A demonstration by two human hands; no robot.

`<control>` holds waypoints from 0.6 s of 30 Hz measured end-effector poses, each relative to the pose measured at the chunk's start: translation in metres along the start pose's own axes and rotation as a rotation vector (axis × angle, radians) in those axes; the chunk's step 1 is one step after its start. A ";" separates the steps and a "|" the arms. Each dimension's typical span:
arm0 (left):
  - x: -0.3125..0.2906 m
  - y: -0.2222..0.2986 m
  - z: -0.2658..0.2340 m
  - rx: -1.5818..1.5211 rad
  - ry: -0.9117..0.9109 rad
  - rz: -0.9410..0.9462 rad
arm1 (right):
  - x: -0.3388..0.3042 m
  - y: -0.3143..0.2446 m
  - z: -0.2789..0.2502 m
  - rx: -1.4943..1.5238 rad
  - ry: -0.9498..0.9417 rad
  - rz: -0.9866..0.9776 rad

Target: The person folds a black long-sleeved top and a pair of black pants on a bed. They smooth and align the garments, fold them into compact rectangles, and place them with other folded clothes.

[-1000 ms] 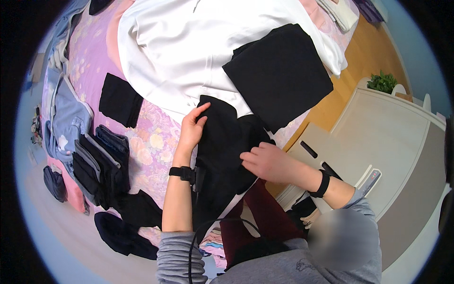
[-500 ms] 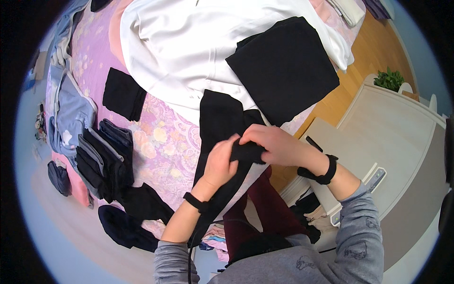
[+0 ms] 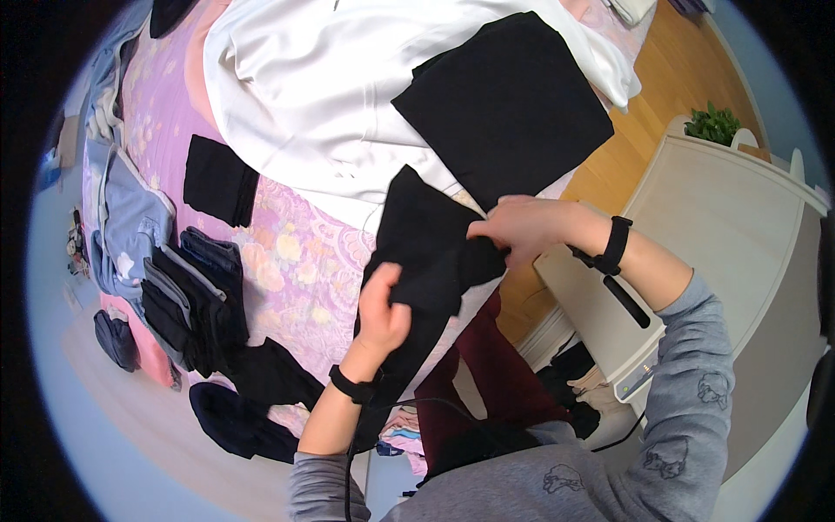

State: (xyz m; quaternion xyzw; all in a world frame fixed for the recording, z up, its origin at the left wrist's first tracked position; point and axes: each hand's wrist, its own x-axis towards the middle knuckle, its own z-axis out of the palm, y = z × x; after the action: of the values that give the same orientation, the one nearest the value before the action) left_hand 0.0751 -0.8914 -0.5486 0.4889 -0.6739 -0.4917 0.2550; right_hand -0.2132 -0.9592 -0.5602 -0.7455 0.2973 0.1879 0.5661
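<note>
A pair of black trousers [image 3: 422, 235], as the long narrow legs suggest, lies along the near edge of the bed. My right hand [image 3: 531, 228] pinches a bunched end of it, on the right side. Over the cloth, my left hand [image 3: 383, 313] is held with its fingers curled and thumb apart, and no fabric shows between them. Whether its fingertips touch the trousers, I cannot tell. Just beyond my right hand a large folded black garment [image 3: 509, 104] rests partly on a spread-out white top [image 3: 304, 83].
A small folded black cloth [image 3: 220, 181] lies on the floral bedsheet [image 3: 283, 248]. Along the left stand folded dark clothes [image 3: 196, 296], with a blue garment [image 3: 135, 213] behind. On the right are a pale cabinet [image 3: 713, 226] and a green plant [image 3: 713, 124]. Wooden floor [image 3: 657, 96] shows beyond the bed.
My hands have moved apart: the right went right and up with the cloth's end, while the left let go and drew back left. The trousers' upper part has spread and shifted.
</note>
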 end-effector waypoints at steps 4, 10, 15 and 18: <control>0.035 -0.038 0.008 -0.047 0.086 -0.137 | -0.006 0.016 0.007 -0.058 0.526 -0.046; 0.080 -0.079 0.023 0.038 0.225 -0.318 | -0.002 0.012 0.045 0.026 0.830 0.115; 0.074 -0.068 0.000 -0.595 0.145 -0.454 | 0.009 0.003 0.055 0.277 1.049 0.132; 0.064 -0.053 -0.013 -0.708 0.064 -0.484 | 0.025 -0.003 0.050 0.338 1.151 0.105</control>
State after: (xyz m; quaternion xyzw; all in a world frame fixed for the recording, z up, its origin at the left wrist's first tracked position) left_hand 0.0825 -0.9573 -0.6004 0.5303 -0.3212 -0.7228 0.3053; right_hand -0.1896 -0.9168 -0.5871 -0.6113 0.6184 -0.2681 0.4148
